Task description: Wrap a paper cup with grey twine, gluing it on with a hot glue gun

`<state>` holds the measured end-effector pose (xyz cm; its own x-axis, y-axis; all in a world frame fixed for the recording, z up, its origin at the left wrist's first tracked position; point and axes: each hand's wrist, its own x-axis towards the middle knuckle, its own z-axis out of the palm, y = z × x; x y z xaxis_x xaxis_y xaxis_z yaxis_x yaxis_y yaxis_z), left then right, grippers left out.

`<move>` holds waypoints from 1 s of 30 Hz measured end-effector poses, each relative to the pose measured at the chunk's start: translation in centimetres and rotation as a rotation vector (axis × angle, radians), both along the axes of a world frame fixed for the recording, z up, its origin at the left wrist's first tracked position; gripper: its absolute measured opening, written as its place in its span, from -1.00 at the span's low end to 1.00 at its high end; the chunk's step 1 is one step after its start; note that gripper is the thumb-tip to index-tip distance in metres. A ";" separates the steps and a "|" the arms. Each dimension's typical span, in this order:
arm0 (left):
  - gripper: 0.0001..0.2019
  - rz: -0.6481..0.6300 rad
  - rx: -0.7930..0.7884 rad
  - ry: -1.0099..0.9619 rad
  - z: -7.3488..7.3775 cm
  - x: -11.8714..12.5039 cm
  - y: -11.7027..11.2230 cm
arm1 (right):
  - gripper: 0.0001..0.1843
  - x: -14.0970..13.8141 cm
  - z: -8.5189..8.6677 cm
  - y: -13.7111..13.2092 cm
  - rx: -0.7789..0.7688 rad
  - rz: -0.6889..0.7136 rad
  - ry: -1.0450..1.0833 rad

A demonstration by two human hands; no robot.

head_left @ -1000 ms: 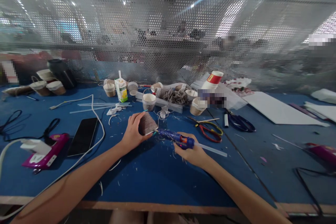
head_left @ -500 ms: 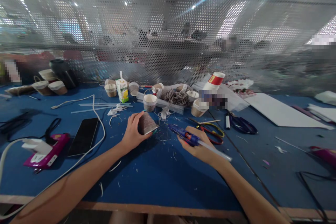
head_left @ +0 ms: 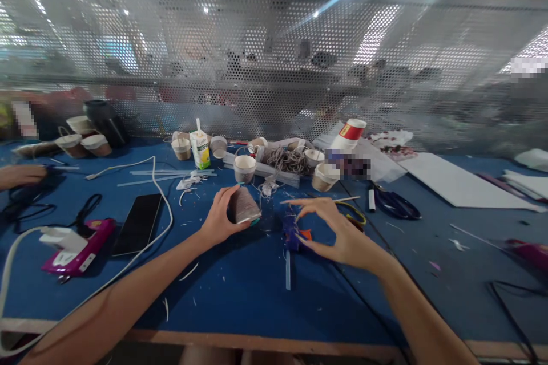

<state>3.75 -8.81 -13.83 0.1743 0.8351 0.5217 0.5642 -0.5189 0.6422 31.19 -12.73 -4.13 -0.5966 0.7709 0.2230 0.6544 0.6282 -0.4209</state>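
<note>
My left hand (head_left: 220, 217) grips a small cup wrapped in brown twine (head_left: 245, 206), tilted on its side just above the blue table (head_left: 240, 291). My right hand (head_left: 338, 231) hovers with fingers spread, holding nothing, right beside the blue glue gun (head_left: 291, 232), which now rests on the table with its clear glue stick (head_left: 287, 268) pointing toward me.
Left of my arm lie a black phone (head_left: 137, 223), a white cable (head_left: 128, 265) and a pink glue gun (head_left: 77, 245). Paper cups (head_left: 245, 168), a juice carton (head_left: 200, 148), twine (head_left: 286, 158) and scissors (head_left: 391, 201) crowd the back. Another person's hand (head_left: 19, 175) is at far left.
My right hand drew the glue gun away from the cup, set it on the table and opened. The left hand kept the cup. Another person's hand came in at far left.
</note>
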 end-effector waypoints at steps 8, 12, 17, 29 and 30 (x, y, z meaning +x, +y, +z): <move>-0.17 -0.001 0.017 0.016 -0.3 0.0 0.0 | -0.89 -4.3 -2.1 -1.7 -0.199 0.158 0.056; -0.19 0.004 0.013 0.018 -0.2 0.0 -0.1 | -0.88 -4.2 -2.5 -1.4 -0.235 0.141 0.055; -0.21 0.001 0.026 0.032 -0.2 0.0 -0.1 | -0.73 -4.0 -2.6 -1.2 -0.243 0.147 0.051; -0.23 -0.003 0.067 0.053 -0.1 0.0 -0.1 | -0.80 -3.8 -2.7 -1.0 -0.149 0.117 0.120; -0.23 -0.004 0.071 0.051 -0.1 0.0 -0.1 | -0.89 -3.7 -2.8 -0.9 -0.109 0.115 0.145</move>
<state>3.79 -8.91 -13.95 0.2050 0.7957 0.5700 0.5932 -0.5642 0.5743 27.51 -13.64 -6.89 -0.6497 0.7239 0.2321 0.5088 0.6410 -0.5747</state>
